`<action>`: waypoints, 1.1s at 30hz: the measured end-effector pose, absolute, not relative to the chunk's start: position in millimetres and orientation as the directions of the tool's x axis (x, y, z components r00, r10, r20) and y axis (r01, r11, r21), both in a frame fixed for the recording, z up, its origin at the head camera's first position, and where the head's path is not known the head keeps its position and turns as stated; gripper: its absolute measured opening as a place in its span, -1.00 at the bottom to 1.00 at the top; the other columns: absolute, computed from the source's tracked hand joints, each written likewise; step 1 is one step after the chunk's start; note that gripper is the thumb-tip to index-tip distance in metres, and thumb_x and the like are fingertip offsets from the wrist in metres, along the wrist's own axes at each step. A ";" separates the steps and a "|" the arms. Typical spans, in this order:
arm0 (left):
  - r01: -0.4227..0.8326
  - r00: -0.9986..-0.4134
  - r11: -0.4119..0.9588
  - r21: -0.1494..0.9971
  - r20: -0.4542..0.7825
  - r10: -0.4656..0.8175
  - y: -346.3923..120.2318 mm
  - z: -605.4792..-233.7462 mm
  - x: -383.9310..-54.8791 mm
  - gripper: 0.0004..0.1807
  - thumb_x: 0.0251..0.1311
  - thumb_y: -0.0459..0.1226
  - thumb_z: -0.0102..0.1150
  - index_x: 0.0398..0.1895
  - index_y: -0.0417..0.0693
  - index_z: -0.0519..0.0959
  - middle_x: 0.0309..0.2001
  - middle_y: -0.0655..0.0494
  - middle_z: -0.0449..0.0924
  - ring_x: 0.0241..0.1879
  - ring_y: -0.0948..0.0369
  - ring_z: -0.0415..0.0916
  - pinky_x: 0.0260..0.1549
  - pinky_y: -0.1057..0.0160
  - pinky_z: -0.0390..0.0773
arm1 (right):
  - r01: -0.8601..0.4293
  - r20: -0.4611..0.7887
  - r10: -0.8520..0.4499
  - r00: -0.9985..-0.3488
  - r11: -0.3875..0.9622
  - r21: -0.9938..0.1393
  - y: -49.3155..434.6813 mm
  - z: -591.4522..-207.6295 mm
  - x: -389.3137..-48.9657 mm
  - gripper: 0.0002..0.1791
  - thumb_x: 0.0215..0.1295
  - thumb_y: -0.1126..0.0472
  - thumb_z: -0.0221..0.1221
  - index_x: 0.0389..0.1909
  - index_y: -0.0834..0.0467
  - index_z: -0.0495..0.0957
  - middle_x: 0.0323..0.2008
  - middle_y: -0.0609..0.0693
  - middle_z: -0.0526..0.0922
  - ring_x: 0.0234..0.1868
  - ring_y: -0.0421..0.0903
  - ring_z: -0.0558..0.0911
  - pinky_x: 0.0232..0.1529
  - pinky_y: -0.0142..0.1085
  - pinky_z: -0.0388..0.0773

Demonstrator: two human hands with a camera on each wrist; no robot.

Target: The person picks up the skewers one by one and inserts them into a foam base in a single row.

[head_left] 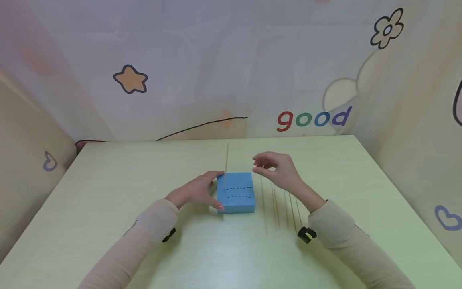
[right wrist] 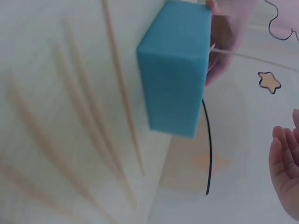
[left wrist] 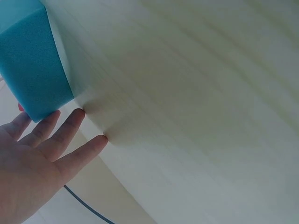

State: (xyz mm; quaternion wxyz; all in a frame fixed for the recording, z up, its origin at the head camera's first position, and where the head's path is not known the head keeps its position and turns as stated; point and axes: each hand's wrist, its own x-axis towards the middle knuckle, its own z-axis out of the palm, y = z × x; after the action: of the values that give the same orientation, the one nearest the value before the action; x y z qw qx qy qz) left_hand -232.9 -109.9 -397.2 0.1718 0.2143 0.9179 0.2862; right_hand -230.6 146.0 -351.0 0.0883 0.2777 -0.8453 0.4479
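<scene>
A blue foam block [head_left: 236, 192] with two rows of dark dots on its top sits mid-table. My left hand [head_left: 198, 189] holds its left side, thumb at the front corner and fingers at the back one. In the left wrist view, fingertips [left wrist: 77, 112] lie along the block's lower edge. A thin wooden stick [head_left: 227, 157] stands upright from the block's left part. To the right of the block, my right hand [head_left: 278, 168] is raised with bent fingers and nothing visible between them. Several thin wooden sticks [right wrist: 122, 88] lie on the table below it.
The pale table [head_left: 108, 192] reaches back to a printed cloth wall [head_left: 202, 80]. Cloth sides rise at left and right. Dark wrist straps [head_left: 306, 234] show beneath the sleeves.
</scene>
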 end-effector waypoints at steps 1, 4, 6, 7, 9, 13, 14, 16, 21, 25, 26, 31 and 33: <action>0.294 -0.850 0.745 0.599 -0.194 0.491 -110.1 -397.5 -233.0 0.19 -0.35 0.00 0.51 0.39 -0.03 0.02 0.35 0.02 0.08 0.28 0.06 0.12 0.22 0.10 0.16 | -0.530 0.375 -0.388 -0.842 0.463 -0.710 151.4 -352.1 -230.4 -0.71 0.09 0.33 0.26 -0.13 0.29 0.56 -0.33 0.09 0.63 -0.34 -0.08 0.59 -0.26 -0.33 0.56; 0.292 -0.848 0.742 0.604 -0.195 0.493 -110.5 -398.4 -233.0 0.19 -0.36 0.01 0.51 0.39 -0.02 0.02 0.34 0.02 0.08 0.28 0.06 0.12 0.22 0.10 0.16 | -0.487 0.319 -0.382 -0.867 0.517 -0.704 166.3 -355.0 -229.9 -0.70 0.10 0.31 0.26 -0.11 0.27 0.56 -0.32 0.07 0.63 -0.34 -0.08 0.59 -0.26 -0.34 0.56; 0.287 -0.847 0.737 0.612 -0.198 0.494 -110.6 -398.5 -232.7 0.20 -0.37 0.01 0.51 0.39 -0.02 0.01 0.34 0.03 0.08 0.28 0.06 0.12 0.22 0.10 0.16 | -0.469 0.290 -0.384 -0.877 0.548 -0.693 175.4 -357.7 -231.0 -0.70 0.10 0.30 0.26 -0.11 0.26 0.56 -0.32 0.06 0.63 -0.33 -0.07 0.59 -0.26 -0.35 0.55; 0.285 -0.846 0.735 0.616 -0.199 0.494 -110.7 -398.3 -232.4 0.20 -0.37 0.01 0.51 0.39 -0.02 0.01 0.34 0.03 0.08 0.28 0.05 0.12 0.22 0.09 0.16 | -0.463 0.277 -0.387 -0.880 0.564 -0.683 180.0 -359.3 -232.1 -0.69 0.11 0.29 0.26 -0.10 0.26 0.56 -0.33 0.05 0.63 -0.33 -0.08 0.59 -0.26 -0.36 0.55; 0.280 -0.846 0.732 0.622 -0.200 0.494 -110.7 -397.9 -231.9 0.20 -0.38 0.01 0.51 0.39 -0.02 0.02 0.34 0.04 0.08 0.28 0.05 0.12 0.22 0.09 0.15 | -0.445 0.246 -0.388 -0.888 0.592 -0.673 188.5 -363.0 -234.7 -0.69 0.11 0.27 0.26 -0.10 0.25 0.56 -0.34 0.03 0.62 -0.32 -0.08 0.58 -0.26 -0.36 0.54; 0.272 -0.847 0.723 0.635 -0.199 0.493 -110.7 -397.1 -231.0 0.20 -0.39 -0.01 0.52 0.39 -0.02 0.02 0.33 0.04 0.09 0.28 0.05 0.12 0.22 0.09 0.15 | -0.415 0.189 -0.394 -0.900 0.634 -0.653 205.9 -371.6 -241.8 -0.67 0.10 0.24 0.27 -0.09 0.25 0.55 -0.34 0.02 0.61 -0.32 -0.08 0.57 -0.26 -0.36 0.53; 0.271 -0.847 0.722 0.637 -0.198 0.493 -110.7 -397.1 -231.0 0.20 -0.39 -0.01 0.52 0.39 -0.02 0.03 0.33 0.04 0.10 0.28 0.04 0.12 0.22 0.09 0.15 | -0.411 0.178 -0.397 -0.900 0.640 -0.650 210.0 -373.1 -243.0 -0.66 0.09 0.24 0.28 -0.09 0.25 0.55 -0.34 0.03 0.61 -0.32 -0.07 0.57 -0.27 -0.35 0.53; 0.273 -0.847 0.721 0.637 -0.196 0.493 -110.6 -397.4 -231.2 0.20 -0.39 -0.01 0.52 0.39 -0.03 0.03 0.33 0.03 0.10 0.27 0.04 0.13 0.22 0.09 0.16 | -0.409 0.165 -0.404 -0.900 0.650 -0.641 218.6 -376.1 -246.1 -0.64 0.08 0.23 0.29 -0.09 0.28 0.54 -0.34 0.04 0.60 -0.34 -0.06 0.57 -0.29 -0.33 0.53; 0.268 -0.847 0.724 0.635 -0.202 0.491 -110.4 -398.7 -232.4 0.20 -0.38 -0.01 0.52 0.39 -0.01 0.02 0.34 0.04 0.09 0.27 0.04 0.13 0.22 0.10 0.16 | -0.381 0.117 -0.398 -0.910 0.688 -0.617 238.7 -382.4 -253.3 -0.58 0.05 0.22 0.31 -0.08 0.33 0.52 -0.35 0.07 0.59 -0.35 -0.04 0.57 -0.31 -0.30 0.53; 0.265 -0.848 0.728 0.633 -0.206 0.488 -110.1 -399.2 -232.8 0.20 -0.39 0.00 0.52 0.39 -0.01 0.02 0.34 0.03 0.09 0.27 0.04 0.13 0.22 0.08 0.16 | -0.333 0.062 -0.376 -0.925 0.718 -0.611 250.2 -386.9 -259.1 -0.55 0.05 0.20 0.31 -0.06 0.35 0.49 -0.34 0.08 0.58 -0.32 -0.02 0.57 -0.29 -0.28 0.52; 0.265 -0.849 0.729 0.632 -0.206 0.487 -110.1 -399.2 -232.8 0.20 -0.39 0.00 0.52 0.39 -0.01 0.02 0.34 0.03 0.09 0.27 0.04 0.13 0.22 0.08 0.16 | -0.321 0.049 -0.370 -0.928 0.725 -0.610 252.2 -387.9 -260.5 -0.54 0.05 0.19 0.31 -0.05 0.35 0.49 -0.34 0.08 0.57 -0.32 -0.01 0.56 -0.29 -0.28 0.51; 0.267 -0.850 0.736 0.623 -0.207 0.484 -109.9 -398.1 -232.3 0.20 -0.38 -0.01 0.52 0.39 -0.02 0.02 0.33 0.02 0.09 0.27 0.04 0.13 0.21 0.07 0.17 | -0.288 -0.013 -0.375 -0.927 0.735 -0.614 261.1 -395.2 -268.3 -0.43 0.03 0.17 0.32 0.04 0.34 0.42 -0.30 0.13 0.54 -0.29 0.01 0.53 -0.28 -0.25 0.49; 0.269 -0.850 0.733 0.624 -0.205 0.486 -109.6 -397.1 -232.0 0.19 -0.38 -0.01 0.52 0.39 -0.02 0.02 0.33 0.03 0.10 0.27 0.04 0.14 0.21 0.08 0.17 | -0.275 -0.042 -0.377 -0.925 0.743 -0.611 264.6 -398.8 -272.1 -0.35 0.00 0.14 0.35 0.10 0.32 0.38 -0.25 0.15 0.52 -0.27 0.02 0.52 -0.25 -0.22 0.48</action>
State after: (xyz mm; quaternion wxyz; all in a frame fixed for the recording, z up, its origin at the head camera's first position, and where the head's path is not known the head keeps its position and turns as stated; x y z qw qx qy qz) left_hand -232.0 -109.6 -397.1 0.1802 0.2065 0.9133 0.3011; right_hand -272.1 264.6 -398.8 -0.0814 0.1751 -0.9299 0.3130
